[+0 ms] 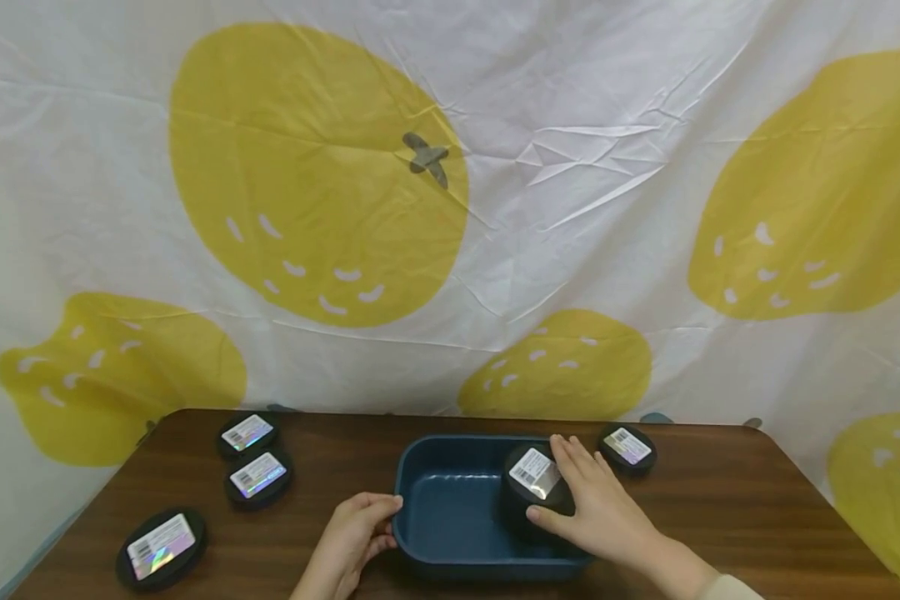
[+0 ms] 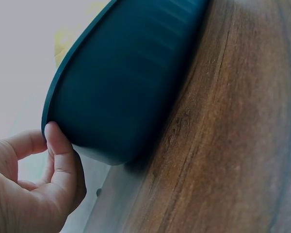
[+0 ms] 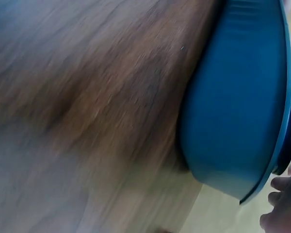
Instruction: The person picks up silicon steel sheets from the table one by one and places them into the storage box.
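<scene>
Head view: left hand (image 1: pixel 358 533) pinches the left rim of a blue container (image 1: pixel 450 521), standing midway between the left and right edges of the tabletop (image 1: pixel 727 517). Right hand (image 1: pixel 600 504), fingers spread, grasps a labelled black disc (image 1: pixel 534 473) at the container's right end. Two discs (image 1: pixel 258 477) lie near the far left corner, a third disc (image 1: pixel 161 548) toward the left edge, a fourth disc (image 1: pixel 627 448) by the far edge. Fruit-printed cloth (image 1: pixel 570 83) hangs behind.

Left wrist view: thumb and fingers meet at the rim.

Right wrist view: held disc projects past the rim; hand partly cropped.

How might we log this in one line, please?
Left hand: pinches blue rectangular tub; right hand: grips black round labelled container at tub's right; brown wooden table: four similar containers
</scene>
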A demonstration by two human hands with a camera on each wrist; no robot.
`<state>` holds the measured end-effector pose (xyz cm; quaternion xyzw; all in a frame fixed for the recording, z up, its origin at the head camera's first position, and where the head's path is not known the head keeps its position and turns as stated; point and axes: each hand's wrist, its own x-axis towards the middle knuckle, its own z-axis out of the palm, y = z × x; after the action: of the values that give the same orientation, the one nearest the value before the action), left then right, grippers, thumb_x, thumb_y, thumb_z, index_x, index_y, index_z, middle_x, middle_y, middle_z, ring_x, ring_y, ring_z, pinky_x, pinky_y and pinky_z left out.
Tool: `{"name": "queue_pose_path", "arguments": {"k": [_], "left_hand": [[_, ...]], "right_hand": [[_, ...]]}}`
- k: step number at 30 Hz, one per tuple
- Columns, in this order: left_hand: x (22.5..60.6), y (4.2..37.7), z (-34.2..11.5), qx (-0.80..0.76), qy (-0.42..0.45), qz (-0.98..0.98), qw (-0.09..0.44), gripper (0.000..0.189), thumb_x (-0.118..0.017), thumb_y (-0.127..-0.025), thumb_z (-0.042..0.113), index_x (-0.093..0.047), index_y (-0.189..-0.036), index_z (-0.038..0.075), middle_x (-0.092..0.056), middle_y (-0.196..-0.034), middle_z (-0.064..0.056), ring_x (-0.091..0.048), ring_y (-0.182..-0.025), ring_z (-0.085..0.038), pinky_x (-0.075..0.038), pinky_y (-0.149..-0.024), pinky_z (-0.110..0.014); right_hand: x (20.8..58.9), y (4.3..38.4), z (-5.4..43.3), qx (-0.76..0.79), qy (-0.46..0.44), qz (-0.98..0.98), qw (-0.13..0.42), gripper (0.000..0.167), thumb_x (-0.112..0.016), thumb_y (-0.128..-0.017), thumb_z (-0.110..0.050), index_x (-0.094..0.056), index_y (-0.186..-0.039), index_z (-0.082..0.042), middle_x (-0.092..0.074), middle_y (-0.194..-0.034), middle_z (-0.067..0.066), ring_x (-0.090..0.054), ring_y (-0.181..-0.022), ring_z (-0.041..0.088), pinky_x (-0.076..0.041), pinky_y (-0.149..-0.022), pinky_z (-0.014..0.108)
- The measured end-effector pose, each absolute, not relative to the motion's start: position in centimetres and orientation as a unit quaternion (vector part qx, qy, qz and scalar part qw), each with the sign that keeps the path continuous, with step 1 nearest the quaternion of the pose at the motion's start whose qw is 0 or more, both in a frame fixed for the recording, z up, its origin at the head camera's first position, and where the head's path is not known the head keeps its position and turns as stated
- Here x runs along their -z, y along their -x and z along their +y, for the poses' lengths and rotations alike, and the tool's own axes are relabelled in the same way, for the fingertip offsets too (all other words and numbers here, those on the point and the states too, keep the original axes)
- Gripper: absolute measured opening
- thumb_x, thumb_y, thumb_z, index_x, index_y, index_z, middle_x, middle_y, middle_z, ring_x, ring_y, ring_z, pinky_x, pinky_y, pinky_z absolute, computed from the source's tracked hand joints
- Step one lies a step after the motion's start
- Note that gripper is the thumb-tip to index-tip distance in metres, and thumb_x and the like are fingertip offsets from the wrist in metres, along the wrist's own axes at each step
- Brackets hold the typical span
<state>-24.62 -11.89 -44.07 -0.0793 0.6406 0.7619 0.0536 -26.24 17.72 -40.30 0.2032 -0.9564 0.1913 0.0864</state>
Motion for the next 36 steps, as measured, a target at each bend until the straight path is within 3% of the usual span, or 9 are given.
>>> {"name": "queue_pose_path", "arguments": {"k": [5,20,28,36], "left_hand": [[43.9,24.5,-11.8,-0.761,0.077,0.641,0.056,0.018,-0.059,-0.086,0.009,-0.055,-0.094,-0.006,-0.053,-0.072,-0.004,-0.051,-0.062,-0.011,-0.048,-0.056,-0.022],[44.7,24.8,-12.0,-0.772,0.055,0.630,0.053,0.018,-0.062,-0.084,0.012,-0.056,-0.092,-0.003,-0.054,-0.071,-0.003,-0.052,-0.061,-0.011,-0.048,-0.055,-0.021],[44.4,24.6,-11.9,-0.771,0.072,0.630,0.053,0.016,-0.061,-0.084,0.011,-0.056,-0.091,-0.002,-0.053,-0.069,-0.002,-0.051,-0.060,-0.010,-0.047,-0.054,-0.021],[44.0,24.5,-11.8,-0.767,0.080,0.634,0.061,0.013,-0.059,-0.086,0.009,-0.055,-0.091,-0.003,-0.052,-0.069,-0.003,-0.051,-0.060,-0.010,-0.047,-0.054,-0.021]], "right_hand": [[40.5,25.8,18.6,-0.130,-0.210,-0.960,0.129,0.090,-0.058,-0.081,-0.060,-0.032,-0.142,0.001,-0.033,-0.147,0.015,-0.023,-0.137,0.031,-0.015,-0.109,0.055],[40.6,24.6,21.2,-0.120,-0.188,-0.967,0.126,0.086,-0.059,-0.082,-0.057,-0.035,-0.141,0.000,-0.030,-0.149,0.013,-0.019,-0.139,0.031,-0.005,-0.112,0.049],[40.6,24.3,22.7,-0.114,-0.182,-0.968,0.131,0.084,-0.057,-0.085,-0.056,-0.031,-0.143,-0.001,-0.027,-0.150,0.013,-0.022,-0.137,0.033,0.008,-0.113,0.040],[40.8,24.2,24.5,-0.095,-0.178,-0.968,0.147,0.082,-0.055,-0.086,-0.055,-0.034,-0.142,-0.001,-0.031,-0.148,0.015,-0.025,-0.136,0.035,0.006,-0.113,0.041]]}}
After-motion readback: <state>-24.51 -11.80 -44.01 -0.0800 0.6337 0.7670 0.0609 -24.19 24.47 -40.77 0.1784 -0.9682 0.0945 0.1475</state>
